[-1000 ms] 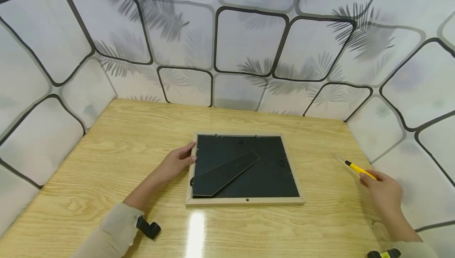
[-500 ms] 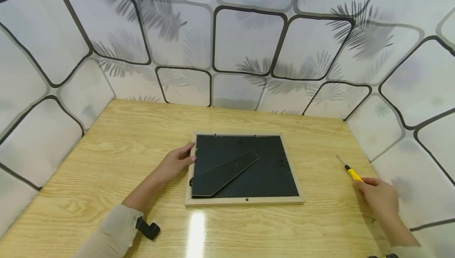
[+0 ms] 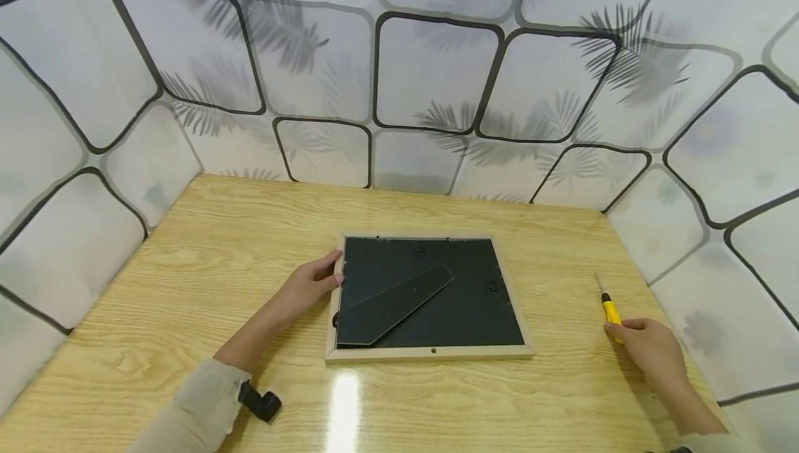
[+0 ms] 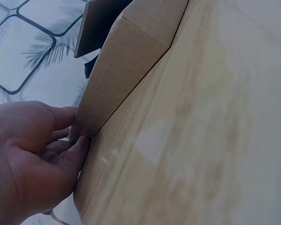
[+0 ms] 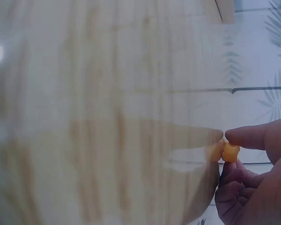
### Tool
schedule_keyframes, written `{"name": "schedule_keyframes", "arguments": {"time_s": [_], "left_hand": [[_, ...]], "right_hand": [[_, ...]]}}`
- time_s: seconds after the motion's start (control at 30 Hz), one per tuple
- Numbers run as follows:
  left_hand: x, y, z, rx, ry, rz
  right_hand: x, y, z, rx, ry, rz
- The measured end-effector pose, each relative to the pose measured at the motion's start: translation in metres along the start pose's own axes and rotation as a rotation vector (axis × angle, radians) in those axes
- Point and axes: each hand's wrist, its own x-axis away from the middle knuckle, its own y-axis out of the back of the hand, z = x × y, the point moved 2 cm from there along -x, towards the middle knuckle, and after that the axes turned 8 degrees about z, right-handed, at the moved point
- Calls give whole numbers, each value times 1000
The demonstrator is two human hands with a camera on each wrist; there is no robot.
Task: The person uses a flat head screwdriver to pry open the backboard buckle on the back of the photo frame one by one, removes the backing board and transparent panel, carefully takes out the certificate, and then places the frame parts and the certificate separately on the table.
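On wooden table [image 3: 187,266] before leaf-patterned wall [image 3: 437,64], left hand [image 3: 308,283] relaxed against frame [image 3: 431,352], right hand [image 3: 646,349] pinching screwdriver [image 3: 608,307].

A tabletop recording booth: wooden table [image 3: 187,279] enclosed by patterned curtain walls [image 3: 437,57].

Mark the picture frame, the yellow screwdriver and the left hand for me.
picture frame [image 3: 431,352]: head view, on its near wooden edge.
yellow screwdriver [image 3: 609,309]: head view, on the yellow handle.
left hand [image 3: 307,285]: head view, on the back of the hand.
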Motion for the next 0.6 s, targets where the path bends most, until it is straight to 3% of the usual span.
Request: {"name": "schedule_keyframes", "arguments": {"time_s": [0.43,0.6], "left_hand": [[2,0,-1,4,7,1],[1,-1,-2,-16,-5,-6]], "right_hand": [[3,0,4,53,38,34],[5,7,6,95,76,-51]]}}
